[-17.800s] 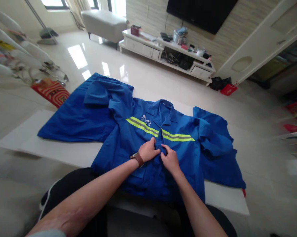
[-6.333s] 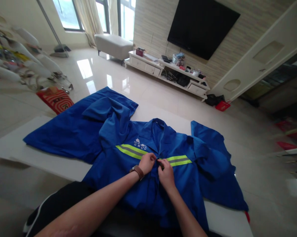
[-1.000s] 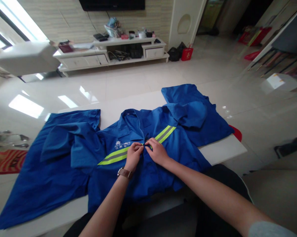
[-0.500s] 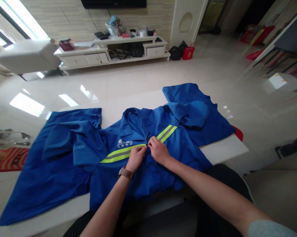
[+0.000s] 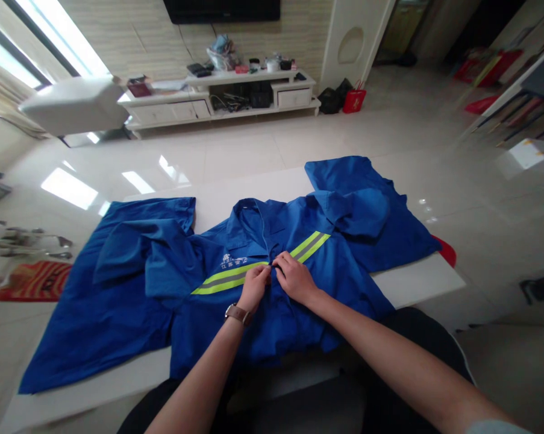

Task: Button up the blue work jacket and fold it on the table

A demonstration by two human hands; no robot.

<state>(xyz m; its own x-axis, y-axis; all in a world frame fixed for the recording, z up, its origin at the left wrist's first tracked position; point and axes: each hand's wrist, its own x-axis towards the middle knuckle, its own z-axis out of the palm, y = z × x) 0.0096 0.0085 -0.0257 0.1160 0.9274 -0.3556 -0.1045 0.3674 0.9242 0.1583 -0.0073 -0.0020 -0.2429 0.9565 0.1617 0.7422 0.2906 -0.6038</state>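
A blue jacket (image 5: 272, 325) with a collar and yellow-green reflective stripes lies spread over a white table (image 5: 411, 283), its lower part hanging toward my lap. My left hand (image 5: 255, 286), with a watch on the wrist, pinches the jacket's front edge below the collar. Close beside it, my right hand (image 5: 294, 276) has its fingers closed on the same front edge. The small part between the fingertips is too hidden to make out. Folded blue cloth (image 5: 104, 307) lies on the left of the table, and more blue cloth (image 5: 389, 235) on the right, under the sleeves.
A red stool edge (image 5: 447, 252) shows past the table's right end. Beyond the table stand a white TV cabinet (image 5: 163, 113), a grey-white seat (image 5: 73, 105) and a red bag (image 5: 353, 100). A red and yellow mat or bag (image 5: 32, 282) lies on the floor at left.
The view has shifted, so the room and table sit slightly more to the right. Both hands stay at the jacket front; the right fingers have curled a little differently.
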